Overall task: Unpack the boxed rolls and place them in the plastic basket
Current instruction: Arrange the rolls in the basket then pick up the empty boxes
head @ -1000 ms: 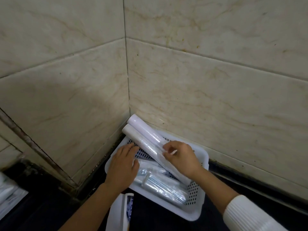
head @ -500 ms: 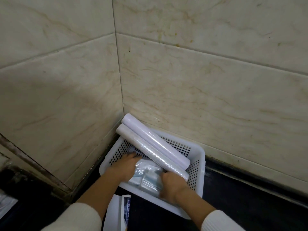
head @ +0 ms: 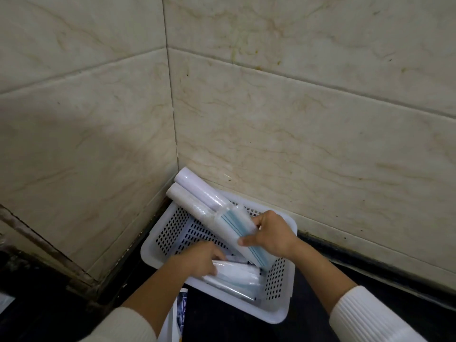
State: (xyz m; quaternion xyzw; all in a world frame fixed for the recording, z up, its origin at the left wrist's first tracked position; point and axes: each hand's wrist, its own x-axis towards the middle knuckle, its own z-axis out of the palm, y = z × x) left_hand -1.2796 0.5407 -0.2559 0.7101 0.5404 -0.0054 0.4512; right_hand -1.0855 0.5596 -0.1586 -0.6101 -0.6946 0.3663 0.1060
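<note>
Since half a second ago the person's right hand (head: 271, 236), then low at the near rim of the basket, has come up over the middle of it and now grips a clear-wrapped roll with blue stripes (head: 240, 236), thumb on the near side and fingers curled round the far side. That striped roll is lifted and tilted, its upper end towards the corner of the wall and its lower end pointing down into the basket. The left hand (head: 197, 261), earlier flat on the basket floor, has shifted towards the near side and is now closed on a second wrapped packet (head: 233, 275), fingers folded over its top edge.

The tiled wall (head: 296, 119) meets in a corner behind everything, above a dark counter (head: 345, 317). The white plastic basket (head: 276, 314), perforated on floor and sides, sits pushed into that corner. Inside it, two long white rolls (head: 195, 196) lie side by side and touching, their far ends propped up over the back left rim against the wall corner; they have not shifted. The wrapped packet under the left hand lies flat in the near part of the basket. Just outside the near rim, a white box with dark print (head: 181, 314) shows between the forearms
</note>
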